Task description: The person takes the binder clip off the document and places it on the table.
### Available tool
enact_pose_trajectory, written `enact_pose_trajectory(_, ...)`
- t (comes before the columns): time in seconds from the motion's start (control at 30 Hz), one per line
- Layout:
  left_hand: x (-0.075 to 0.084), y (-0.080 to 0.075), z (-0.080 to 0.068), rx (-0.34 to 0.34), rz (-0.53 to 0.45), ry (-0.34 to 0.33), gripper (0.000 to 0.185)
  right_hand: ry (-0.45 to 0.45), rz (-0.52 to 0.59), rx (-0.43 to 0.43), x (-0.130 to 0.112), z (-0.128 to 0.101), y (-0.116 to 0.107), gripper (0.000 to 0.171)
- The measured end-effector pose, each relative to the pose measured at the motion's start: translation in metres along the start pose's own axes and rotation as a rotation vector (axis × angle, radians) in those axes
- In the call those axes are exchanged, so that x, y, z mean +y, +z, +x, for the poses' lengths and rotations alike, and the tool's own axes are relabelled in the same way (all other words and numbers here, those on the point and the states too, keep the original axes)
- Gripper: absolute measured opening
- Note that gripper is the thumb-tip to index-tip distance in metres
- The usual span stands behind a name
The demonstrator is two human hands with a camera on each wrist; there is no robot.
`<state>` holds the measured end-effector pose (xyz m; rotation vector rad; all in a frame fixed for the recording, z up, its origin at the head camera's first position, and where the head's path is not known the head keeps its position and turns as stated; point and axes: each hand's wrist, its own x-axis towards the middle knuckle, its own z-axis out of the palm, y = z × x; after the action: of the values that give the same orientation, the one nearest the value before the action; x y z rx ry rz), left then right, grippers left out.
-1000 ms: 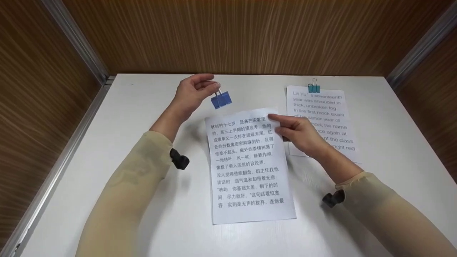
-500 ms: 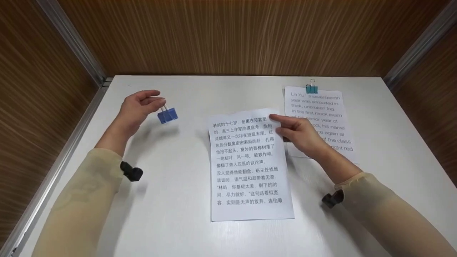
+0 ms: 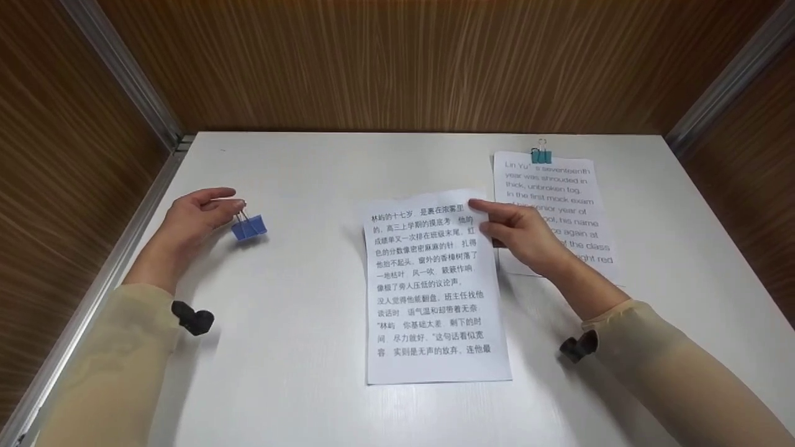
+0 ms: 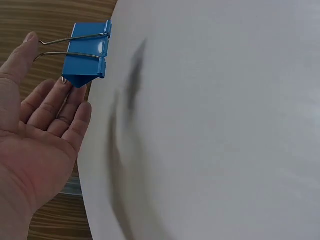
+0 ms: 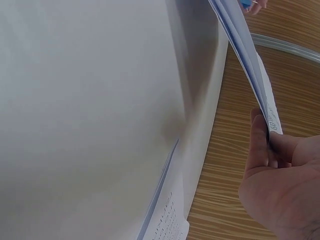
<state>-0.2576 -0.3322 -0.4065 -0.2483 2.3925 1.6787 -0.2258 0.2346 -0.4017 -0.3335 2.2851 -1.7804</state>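
White counter [image 3: 292, 366] spans the work area, its surface smooth and its far edge set against a wood-grain wall. Nearest the wearer, two tan sleeves [image 3: 102, 372] enter from the lower corners, each with a black fitting [image 3: 579, 346] at the cuff. Printed pages [image 3: 431, 292], bearing Chinese text, stand at the middle of the counter, text facing the wearer. Several page edges show together in the right wrist view. Right hand [image 3: 525, 239] grips these pages at the upper right edge, between thumb and fingers; the upper part is raised off the counter. Whether the lower edge touches the counter cannot be told.

Left hand [image 3: 195, 223] is at the left of the counter, well apart from the pages. It pinches a blue clip [image 3: 249, 228] by the wire handles, with the blue body hanging beyond the fingertips. Behind and right of the pages, an English sheet [image 3: 546, 186] lies on the counter, partly hidden by the right hand. Its top edge carries a teal clip [image 3: 541, 156], handles pointing toward the back wall [image 3: 422, 68]. Metal strips [image 3: 121, 68] run up both rear corners.
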Motion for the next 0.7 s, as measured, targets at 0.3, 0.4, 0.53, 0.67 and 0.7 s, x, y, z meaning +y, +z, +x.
enact_pose_trajectory(0.3, -0.014, -0.007, -0.003, -0.033, -0.097, -0.047, 0.076, -0.011, 0.016, -0.013, 0.000, 0.000, 0.000, 0.048)
enact_pose_trajectory(0.4, -0.016, -0.007, -0.002, -0.034, -0.069, -0.054, 0.078, -0.005, 0.011, -0.009, -0.001, -0.001, 0.000, 0.048)
enact_pose_trajectory(0.53, -0.018, -0.008, 0.000, -0.036, -0.078, -0.058, 0.079, 0.003, 0.004, -0.003, -0.001, 0.000, 0.000, 0.049)
enact_pose_trajectory(0.67, -0.020, -0.007, 0.002, -0.040, -0.083, -0.055, 0.079, 0.006, 0.003, 0.001, -0.001, 0.000, 0.000, 0.049)
enact_pose_trajectory(0.7, -0.021, -0.007, 0.002, -0.041, -0.079, -0.056, 0.079, 0.007, 0.004, 0.000, -0.001, 0.000, 0.000, 0.049)
